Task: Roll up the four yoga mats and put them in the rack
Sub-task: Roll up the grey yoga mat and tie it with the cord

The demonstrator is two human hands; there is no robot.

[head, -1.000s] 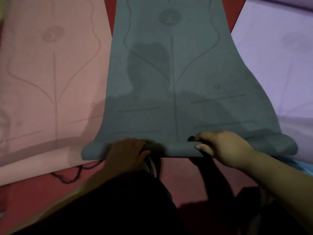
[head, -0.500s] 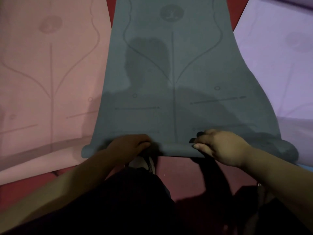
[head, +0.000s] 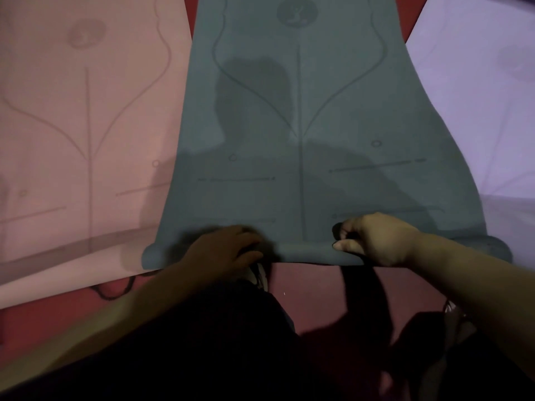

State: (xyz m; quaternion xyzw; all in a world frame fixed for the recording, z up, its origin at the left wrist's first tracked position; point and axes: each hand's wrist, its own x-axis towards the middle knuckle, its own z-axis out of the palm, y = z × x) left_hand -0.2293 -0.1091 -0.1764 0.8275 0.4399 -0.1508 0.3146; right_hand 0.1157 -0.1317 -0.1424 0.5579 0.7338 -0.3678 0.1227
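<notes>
A grey-green yoga mat (head: 301, 117) lies flat ahead of me on the red floor, its near end turned into a thin roll (head: 307, 251). My left hand (head: 225, 250) curls over the roll left of centre. My right hand (head: 373, 238) grips the roll right of centre, fingers hooked over its top and thumb at the front. A pink mat (head: 86, 117) lies flat on the left. A lilac mat (head: 477, 96) lies flat on the right. No rack is in view.
Red floor (head: 312, 290) shows between the mats and my dark-clothed legs (head: 231, 348). A thin dark cord (head: 113, 290) lies on the floor by the pink mat's near edge. A shoe's pale edge (head: 259, 274) peeks out under my left hand.
Both hands have pushed the roll a little further away, and the view has shifted slightly. The cord on the floor, hidden half a second ago, shows again.
</notes>
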